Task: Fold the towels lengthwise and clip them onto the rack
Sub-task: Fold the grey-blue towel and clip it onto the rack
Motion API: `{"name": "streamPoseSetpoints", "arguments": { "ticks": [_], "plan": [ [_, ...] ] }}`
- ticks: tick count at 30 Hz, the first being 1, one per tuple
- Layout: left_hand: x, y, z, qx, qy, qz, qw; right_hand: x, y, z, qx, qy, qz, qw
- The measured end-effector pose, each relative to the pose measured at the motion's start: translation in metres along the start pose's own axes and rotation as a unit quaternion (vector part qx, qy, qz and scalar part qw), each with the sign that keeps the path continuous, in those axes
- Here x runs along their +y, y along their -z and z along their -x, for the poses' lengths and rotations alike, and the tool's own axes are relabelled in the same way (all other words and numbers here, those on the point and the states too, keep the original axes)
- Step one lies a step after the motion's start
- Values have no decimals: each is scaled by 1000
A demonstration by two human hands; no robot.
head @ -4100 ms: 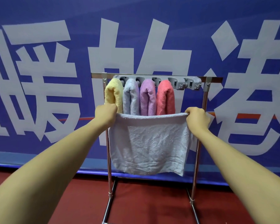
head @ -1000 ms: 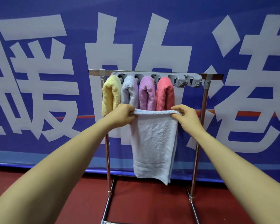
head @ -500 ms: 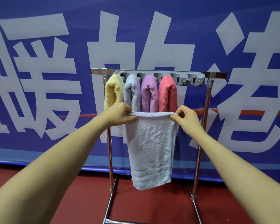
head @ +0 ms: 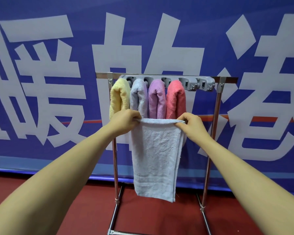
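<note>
A pale blue towel (head: 155, 156) hangs folded into a narrow strip in front of the metal rack (head: 217, 106). My left hand (head: 126, 120) pinches its top left corner and my right hand (head: 193, 124) pinches its top right corner, holding the top edge level below the clipped towels. On the rack's grey clip bar (head: 190, 83) hang a yellow towel (head: 119, 95), a light blue towel (head: 139, 96), a purple towel (head: 157, 97) and a coral towel (head: 176, 99). Two clips at the bar's right end hold nothing.
A blue banner (head: 41, 82) with large white characters stands right behind the rack. Dark red floor (head: 75, 209) lies below, with the rack's base tubes (head: 115, 217) running toward me.
Earlier I held the towel spread wide; since then my hands have come together and the towel is folded to about half that width. In the last half second little has moved.
</note>
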State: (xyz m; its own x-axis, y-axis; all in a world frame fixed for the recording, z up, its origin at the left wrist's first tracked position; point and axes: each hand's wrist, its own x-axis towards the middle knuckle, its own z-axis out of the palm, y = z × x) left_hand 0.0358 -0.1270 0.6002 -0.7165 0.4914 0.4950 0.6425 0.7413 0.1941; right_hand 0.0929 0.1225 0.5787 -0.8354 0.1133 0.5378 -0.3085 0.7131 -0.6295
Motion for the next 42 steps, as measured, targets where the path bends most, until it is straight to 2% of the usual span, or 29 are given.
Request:
{"name": "streamPoseSetpoints", "arguments": {
  "ticks": [3,8,12,16,19,22,25,30,34,39,42],
  "plan": [
    [6,1,0,25,34,-21,999,-4,2,-1,5,7,-11,1000],
    [13,-2,-3,87,99,107,985,-8,6,0,14,4,-42,999],
    [28,-6,-2,132,103,157,973,-10,0,-1,70,-16,11,997],
    [36,-8,-1,152,91,137,974,-18,-6,2,116,-1,197,974],
    [41,-10,1,156,79,118,977,-28,-5,3,127,-52,160,978],
    [43,-13,1,152,68,104,980,-34,-7,3,118,-87,107,983],
    [44,-16,1,155,63,81,983,-34,-8,4,111,-53,45,991],
    [47,-18,0,156,63,103,980,-29,-8,4,42,-47,53,997],
    [48,-22,5,166,63,118,977,-25,-8,3,39,-47,56,997],
    [48,-27,10,181,67,123,974,-26,-9,9,50,-13,147,988],
    [46,-28,11,177,79,114,974,-24,-10,9,-8,-13,69,997]
  ]
}}
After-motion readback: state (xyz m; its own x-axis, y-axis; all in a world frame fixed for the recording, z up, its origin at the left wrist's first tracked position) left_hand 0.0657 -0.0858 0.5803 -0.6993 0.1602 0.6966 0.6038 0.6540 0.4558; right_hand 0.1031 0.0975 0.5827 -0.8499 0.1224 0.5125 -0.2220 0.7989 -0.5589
